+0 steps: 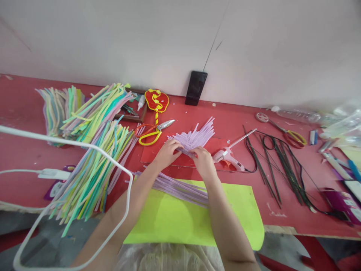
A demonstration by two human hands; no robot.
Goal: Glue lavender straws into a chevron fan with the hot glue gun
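Observation:
My left hand [168,151] and my right hand [203,160] are close together over the middle of the red table, fingers pinched. A short stretch of lavender pipe cleaner [185,151] runs between them, and its ends are hidden by my fingers. Just beyond lies a V-patterned piece of many lavender pipe cleaners [194,136], slanted like a feather or leaf. Loose lavender pipe cleaners [180,188] lie below my hands, across a lime-green sheet [175,222]. A pink glue gun [229,158] with a clear stick rests right of my right hand.
Bundles of multicoloured pipe cleaners [93,165] cover the left, behind a white cable [113,160]. Scissors [153,133] and a red-yellow ornament [156,101] lie at centre-left. A phone [196,87] leans on the wall. Dark wires [287,169], more scissors [293,137] and plastic bottles [299,114] sit right.

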